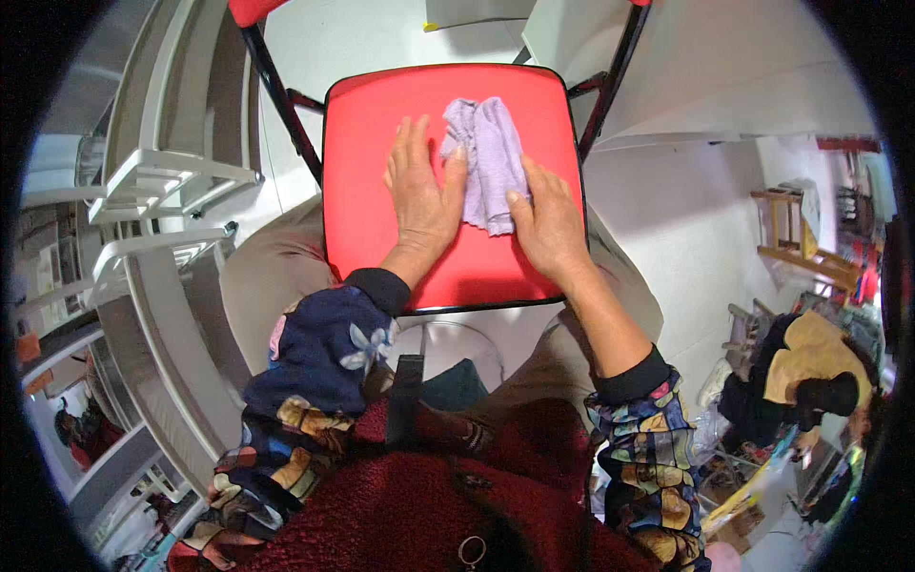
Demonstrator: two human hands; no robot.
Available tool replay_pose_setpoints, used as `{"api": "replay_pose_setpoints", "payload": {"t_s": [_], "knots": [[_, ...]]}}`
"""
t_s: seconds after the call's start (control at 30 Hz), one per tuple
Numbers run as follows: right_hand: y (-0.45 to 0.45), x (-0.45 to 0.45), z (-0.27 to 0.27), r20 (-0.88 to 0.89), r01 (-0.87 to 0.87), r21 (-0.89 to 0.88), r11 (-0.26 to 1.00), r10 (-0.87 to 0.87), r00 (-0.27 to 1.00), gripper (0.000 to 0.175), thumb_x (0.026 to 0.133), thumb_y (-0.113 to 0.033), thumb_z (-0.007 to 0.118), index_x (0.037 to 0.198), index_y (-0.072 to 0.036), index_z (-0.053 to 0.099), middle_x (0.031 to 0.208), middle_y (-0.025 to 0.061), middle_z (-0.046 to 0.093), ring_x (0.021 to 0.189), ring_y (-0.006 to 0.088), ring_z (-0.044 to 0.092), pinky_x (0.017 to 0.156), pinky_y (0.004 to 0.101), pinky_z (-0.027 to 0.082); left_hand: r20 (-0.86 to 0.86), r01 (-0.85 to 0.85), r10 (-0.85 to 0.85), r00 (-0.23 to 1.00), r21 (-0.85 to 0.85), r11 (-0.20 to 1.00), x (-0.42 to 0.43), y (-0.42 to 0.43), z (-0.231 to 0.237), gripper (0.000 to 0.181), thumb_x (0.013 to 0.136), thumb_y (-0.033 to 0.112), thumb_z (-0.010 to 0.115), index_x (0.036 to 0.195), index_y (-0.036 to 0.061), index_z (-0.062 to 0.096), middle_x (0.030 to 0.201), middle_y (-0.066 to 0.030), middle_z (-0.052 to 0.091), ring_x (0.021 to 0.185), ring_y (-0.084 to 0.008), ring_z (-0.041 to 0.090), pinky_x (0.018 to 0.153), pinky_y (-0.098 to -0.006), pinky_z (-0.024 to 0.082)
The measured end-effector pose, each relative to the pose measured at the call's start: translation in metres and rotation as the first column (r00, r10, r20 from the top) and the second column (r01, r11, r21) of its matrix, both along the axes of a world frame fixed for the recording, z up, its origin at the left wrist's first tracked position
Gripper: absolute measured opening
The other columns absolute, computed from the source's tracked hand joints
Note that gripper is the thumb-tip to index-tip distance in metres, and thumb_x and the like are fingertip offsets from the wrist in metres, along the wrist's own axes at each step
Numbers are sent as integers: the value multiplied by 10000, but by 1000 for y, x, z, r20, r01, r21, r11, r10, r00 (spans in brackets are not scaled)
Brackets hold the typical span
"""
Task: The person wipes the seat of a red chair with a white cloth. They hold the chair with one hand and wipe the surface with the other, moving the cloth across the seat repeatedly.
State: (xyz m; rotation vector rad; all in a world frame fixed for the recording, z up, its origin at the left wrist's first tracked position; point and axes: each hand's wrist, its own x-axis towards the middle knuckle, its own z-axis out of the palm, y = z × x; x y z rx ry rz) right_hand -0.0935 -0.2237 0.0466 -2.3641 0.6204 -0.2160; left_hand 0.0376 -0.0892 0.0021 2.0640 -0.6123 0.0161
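A lilac cloth (493, 164), folded lengthwise and wrinkled along its left side, lies on the red padded seat (372, 179) of a black-framed chair. My left hand (422, 186) is at the cloth's left side, palm down. Its fingers are apart over the seat and its thumb touches the cloth's left edge. On the other side, my right hand (550, 222) has its thumb on the lower right edge of the cloth, with the fingers bent along that edge. The undersides of both hands are hidden.
The chair's black legs (607, 93) rise on both sides of the seat. White-framed racks (171, 171) stand to the left. At the right are a wooden stool (808, 250) and a heap of dark and tan fabric (808, 365). My knees flank the chair.
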Motion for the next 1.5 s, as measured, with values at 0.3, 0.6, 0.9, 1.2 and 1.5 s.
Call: {"api": "replay_pose_setpoints", "payload": {"t_s": [0.3, 0.6, 0.9, 1.2, 1.5], "knots": [[-17, -16, 2, -21, -66, -74, 995, 65, 998, 434, 994, -106, 640, 1394, 63, 626, 1476, 251, 600, 1421, 420, 533, 1210, 488, 421, 216, 165, -279, 936, 431, 887, -6, -36, 11, 583, 977, 412, 736, 1503, 190, 616, 1679, -266, 355, 1584, -502, 269, 1267, -633, 230], [-32, -7, -8, -72, -40, -146, 989, 30, 997, 378, 974, -209, 724, 1281, 8, 690, 1435, 222, 587, 1446, 403, 495, 1196, 506, 411, 332, 167, -350, 876, 473, 865, 110, -100, -2, 432, 953, 253, 746, 1378, 196, 689, 1460, -249, 559, 1386, -470, 476, 1164, -550, 434], [-42, 18, 0, -10, 54, -16, 998, -55, 998, 287, 999, -197, 697, 1186, 20, 718, 1227, 225, 674, 1210, 404, 632, 1048, 517, 517, 271, 226, -401, 875, 504, 834, 69, -54, 4, 662, 931, 200, 749, 1558, 224, 538, 1517, -289, 521, 1388, -485, 484, 1171, -556, 425], [-25, 14, -9, 38, 34, 7, 999, -35, 999, 231, 994, -195, 694, 1076, 10, 765, 1098, 227, 720, 1123, 405, 665, 979, 528, 545, 232, 431, -571, 788, 456, 779, 9, 19, 24, 662, 910, 55, 754, 1541, 142, 576, 1496, -232, 568, 1385, -458, 509, 1180, -537, 413], [-26, 24, -12, 160, 91, -76, 993, -78, 984, 208, 961, -209, 734, 906, -12, 775, 991, 204, 727, 1035, 385, 680, 920, 520, 550, 364, 246, -423, 830, 442, 863, 100, -51, -1, 491, 1008, 215, 711, 1472, 111, 588, 1430, -260, 576, 1331, -469, 518, 1133, -534, 432]]}}
